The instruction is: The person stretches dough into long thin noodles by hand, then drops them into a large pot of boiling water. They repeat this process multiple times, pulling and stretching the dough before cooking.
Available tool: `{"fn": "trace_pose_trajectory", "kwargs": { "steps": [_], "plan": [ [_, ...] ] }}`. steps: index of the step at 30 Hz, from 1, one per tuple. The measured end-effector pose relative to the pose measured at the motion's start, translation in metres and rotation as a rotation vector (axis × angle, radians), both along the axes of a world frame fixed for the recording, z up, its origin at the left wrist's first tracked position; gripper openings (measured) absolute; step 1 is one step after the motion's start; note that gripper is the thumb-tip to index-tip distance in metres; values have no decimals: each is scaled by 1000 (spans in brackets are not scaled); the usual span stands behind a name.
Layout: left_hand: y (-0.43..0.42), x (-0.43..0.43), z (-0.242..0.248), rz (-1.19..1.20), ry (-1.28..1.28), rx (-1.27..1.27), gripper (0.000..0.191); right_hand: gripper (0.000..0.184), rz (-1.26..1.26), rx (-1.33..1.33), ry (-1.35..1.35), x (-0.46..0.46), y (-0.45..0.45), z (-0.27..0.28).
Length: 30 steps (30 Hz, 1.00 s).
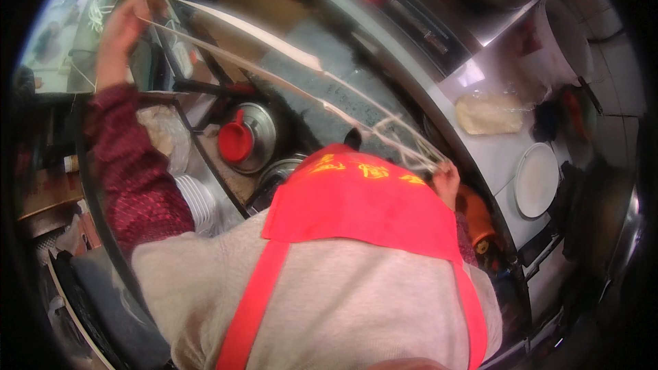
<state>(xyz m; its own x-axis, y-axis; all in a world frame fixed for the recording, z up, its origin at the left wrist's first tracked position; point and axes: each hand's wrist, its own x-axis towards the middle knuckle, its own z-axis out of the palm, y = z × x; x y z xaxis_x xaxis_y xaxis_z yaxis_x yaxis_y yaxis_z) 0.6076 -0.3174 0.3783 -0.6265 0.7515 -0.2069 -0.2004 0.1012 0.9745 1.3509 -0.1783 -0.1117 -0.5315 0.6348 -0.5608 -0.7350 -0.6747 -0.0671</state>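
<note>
Long pale strands, looking like strips of plastic twine (pixel 267 36), stretch slantwise across the view in front of the red apron (pixel 354 200). At the upper left, my left hand (pixel 123 31) grips one end of them, the arm reaching far out in a dark red patterned sleeve. My right hand (pixel 446 177) holds the other end low beside the apron's right edge, where the strands bunch and cross in a loose tangle. The strands sag slightly between both hands, over the grey floor. Blur hides their exact material.
A cooker with a lit red display (pixel 393 7) stands at upper right. Beside it, the white counter bears a bagged pale block (pixel 488 114), a white plate (pixel 537 180) and a white bucket (pixel 563 41). To the left are a metal pot with a red ladle (pixel 235 141) and stacked bowls (pixel 198 203).
</note>
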Motion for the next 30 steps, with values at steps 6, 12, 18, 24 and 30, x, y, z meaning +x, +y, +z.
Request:
{"fn": "trace_pose_trajectory", "kwargs": {
  "steps": [6,12,18,24,30],
  "plan": [
    [-46,-158,121,260,242,116,38,8,-136,-131,-320,90,-19,-42],
    [-36,-112,88,276,289,59,29,6,-87,40,-305,74,0,-13],
    [1,94,-56,-111,68,35,22,18,260,87,-362,-54,17,86],
    [47,268,-181,-372,-124,-139,25,36,548,550,-378,-160,15,178],
    [80,350,-217,-619,-142,-63,27,23,553,609,-360,-217,12,225]
  ]
}}
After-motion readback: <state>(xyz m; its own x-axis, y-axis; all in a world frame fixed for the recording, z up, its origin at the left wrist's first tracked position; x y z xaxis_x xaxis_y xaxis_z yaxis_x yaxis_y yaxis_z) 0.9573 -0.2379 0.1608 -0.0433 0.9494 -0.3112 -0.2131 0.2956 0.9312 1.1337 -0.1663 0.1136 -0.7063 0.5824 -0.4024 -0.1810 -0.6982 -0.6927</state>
